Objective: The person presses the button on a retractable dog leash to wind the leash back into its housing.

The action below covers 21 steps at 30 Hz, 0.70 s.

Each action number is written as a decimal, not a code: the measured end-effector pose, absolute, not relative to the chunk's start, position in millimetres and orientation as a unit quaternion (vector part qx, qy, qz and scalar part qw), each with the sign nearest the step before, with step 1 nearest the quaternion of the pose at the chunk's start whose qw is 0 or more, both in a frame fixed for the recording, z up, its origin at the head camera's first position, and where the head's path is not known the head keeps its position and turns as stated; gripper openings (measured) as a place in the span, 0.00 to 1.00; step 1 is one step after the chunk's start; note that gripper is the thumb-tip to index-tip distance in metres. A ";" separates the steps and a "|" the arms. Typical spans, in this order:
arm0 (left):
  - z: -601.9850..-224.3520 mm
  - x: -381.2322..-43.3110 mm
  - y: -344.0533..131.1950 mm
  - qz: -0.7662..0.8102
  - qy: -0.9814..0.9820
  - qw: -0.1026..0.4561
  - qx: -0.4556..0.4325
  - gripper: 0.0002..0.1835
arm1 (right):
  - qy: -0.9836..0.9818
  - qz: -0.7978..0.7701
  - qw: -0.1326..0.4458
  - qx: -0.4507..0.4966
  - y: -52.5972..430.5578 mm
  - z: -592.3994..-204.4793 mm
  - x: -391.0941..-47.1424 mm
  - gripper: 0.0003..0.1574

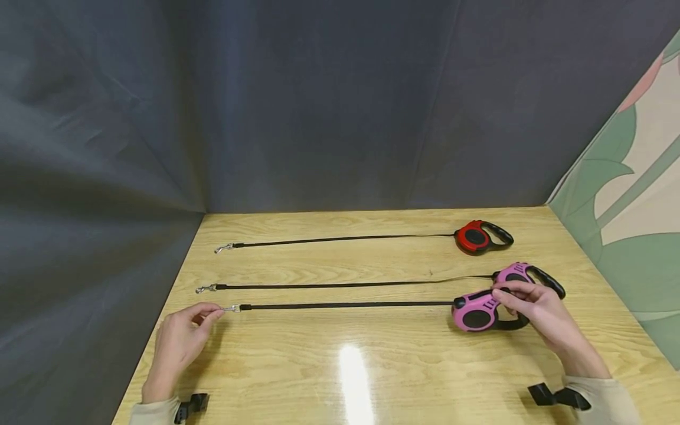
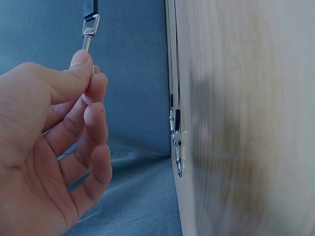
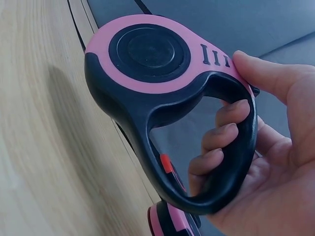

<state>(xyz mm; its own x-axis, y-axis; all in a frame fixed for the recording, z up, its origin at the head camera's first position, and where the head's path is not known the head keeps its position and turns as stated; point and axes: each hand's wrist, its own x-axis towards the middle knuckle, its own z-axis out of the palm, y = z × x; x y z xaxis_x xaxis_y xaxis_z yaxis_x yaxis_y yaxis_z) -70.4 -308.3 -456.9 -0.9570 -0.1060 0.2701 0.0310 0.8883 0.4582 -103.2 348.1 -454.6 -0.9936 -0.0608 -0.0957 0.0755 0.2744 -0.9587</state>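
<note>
My left hand [image 1: 180, 339] pinches the silver snap hook [image 1: 231, 308] of a retractable dog leash between thumb and forefinger; its other fingers curve loosely in the left wrist view. From that hook a black strap [image 1: 345, 305] runs taut to the right, into a pink and black leash case [image 3: 147, 51]. My right hand [image 1: 539, 310] grips this case by its black loop handle [image 3: 231, 177], several fingers passing through the opening and the thumb on the pink shell. In the right wrist view the case is held above the wooden table, casting a shadow on it.
Behind lies a second pink leash [image 1: 512, 273], partly covered by my right hand, its strap stretched left to a hook [image 1: 204, 289]. Farther back a red leash [image 1: 474, 237] lies with its strap extended likewise. Dark cloth [image 1: 329, 106] rises at the table's [image 1: 287, 366] back and left.
</note>
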 end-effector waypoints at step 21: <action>-459.3 -69.7 -306.3 -0.237 -0.961 0.143 0.013 0.03 | 0.804 -0.592 0.058 0.006 345.9 -454.6 -104.3 0.17</action>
<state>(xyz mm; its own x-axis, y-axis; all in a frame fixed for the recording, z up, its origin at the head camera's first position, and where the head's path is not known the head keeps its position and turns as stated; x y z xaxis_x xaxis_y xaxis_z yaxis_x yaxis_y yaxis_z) -69.7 -306.3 -459.3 -0.9587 -0.0921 0.2691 0.0435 0.8874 0.4589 -104.3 345.9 -454.6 -0.9932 -0.0597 -0.1000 0.0778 0.2995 -0.9509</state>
